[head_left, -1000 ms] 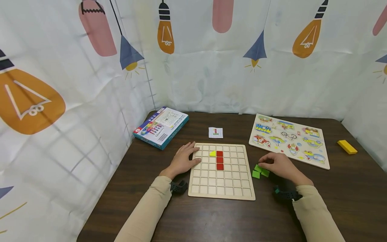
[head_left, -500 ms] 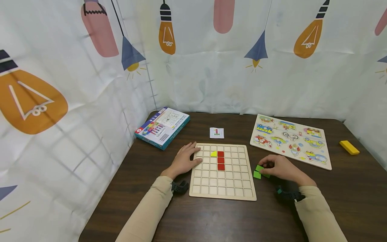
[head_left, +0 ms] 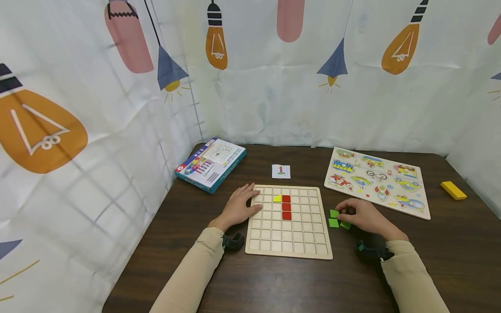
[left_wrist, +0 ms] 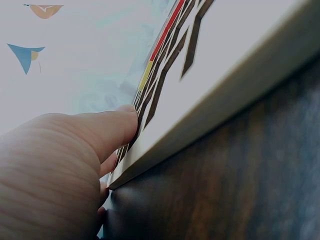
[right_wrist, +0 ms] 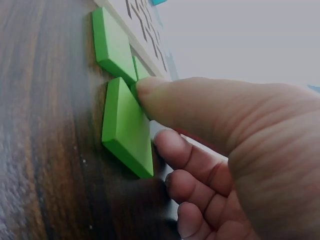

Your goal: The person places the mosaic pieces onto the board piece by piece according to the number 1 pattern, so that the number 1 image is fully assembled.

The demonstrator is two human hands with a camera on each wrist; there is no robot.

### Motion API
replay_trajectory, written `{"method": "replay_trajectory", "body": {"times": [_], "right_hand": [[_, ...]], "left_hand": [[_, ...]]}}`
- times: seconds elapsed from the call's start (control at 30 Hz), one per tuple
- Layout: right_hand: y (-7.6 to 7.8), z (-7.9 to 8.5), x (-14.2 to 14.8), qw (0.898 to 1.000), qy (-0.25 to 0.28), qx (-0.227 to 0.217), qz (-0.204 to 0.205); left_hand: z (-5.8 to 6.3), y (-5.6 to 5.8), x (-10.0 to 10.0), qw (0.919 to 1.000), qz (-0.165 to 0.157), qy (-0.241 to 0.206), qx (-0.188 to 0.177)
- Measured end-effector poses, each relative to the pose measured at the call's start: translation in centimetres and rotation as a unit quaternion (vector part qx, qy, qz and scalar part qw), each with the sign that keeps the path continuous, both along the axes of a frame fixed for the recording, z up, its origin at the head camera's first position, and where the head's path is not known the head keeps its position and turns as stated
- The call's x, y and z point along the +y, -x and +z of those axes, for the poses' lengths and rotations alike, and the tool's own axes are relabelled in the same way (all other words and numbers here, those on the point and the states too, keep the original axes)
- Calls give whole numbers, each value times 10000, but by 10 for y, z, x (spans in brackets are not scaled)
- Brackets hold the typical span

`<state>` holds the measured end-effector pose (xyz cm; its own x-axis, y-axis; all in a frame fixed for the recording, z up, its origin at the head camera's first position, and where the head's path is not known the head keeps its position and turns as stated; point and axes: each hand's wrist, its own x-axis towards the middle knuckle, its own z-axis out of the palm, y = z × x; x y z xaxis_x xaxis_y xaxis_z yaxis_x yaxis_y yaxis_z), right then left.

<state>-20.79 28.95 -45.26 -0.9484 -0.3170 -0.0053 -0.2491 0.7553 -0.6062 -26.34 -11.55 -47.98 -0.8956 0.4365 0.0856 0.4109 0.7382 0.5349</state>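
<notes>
My left hand rests at the left edge of a square wooden grid board, its fingers and thumb over the rim. On the board lie a yellow piece and a column of red square tiles. Beyond the board's right edge, my right hand pinches a green square tile, mostly hidden by the thumb. Other green tiles lie right around the fingertips: one nearer the board, one farther back and one partly under the hand.
Behind the board lies a small pattern card. A flat blue-and-white box stands back left, a vehicle picture puzzle back right. Farther right is a yellow block. Printed curtains hang around the dark table.
My right hand has shifted slightly among the green tiles, and these have moved a little apart. The left hand has stayed on the board's edge.
</notes>
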Motion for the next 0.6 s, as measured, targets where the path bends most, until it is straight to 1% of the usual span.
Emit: {"method": "replay_trajectory", "body": {"times": [0.2, 0.37, 0.6], "right_hand": [[0, -2, -2, 9998, -12, 221, -24], [1, -4, -6, 9990, -120, 413, -103], [1, -9, -12, 9949, -174, 988, -125]], "left_hand": [[1, 0, 0, 10000, -11, 12, -12], [0, 1, 0, 10000, 32, 11, -12], [1, 0, 1, 10000, -8, -22, -13]]}}
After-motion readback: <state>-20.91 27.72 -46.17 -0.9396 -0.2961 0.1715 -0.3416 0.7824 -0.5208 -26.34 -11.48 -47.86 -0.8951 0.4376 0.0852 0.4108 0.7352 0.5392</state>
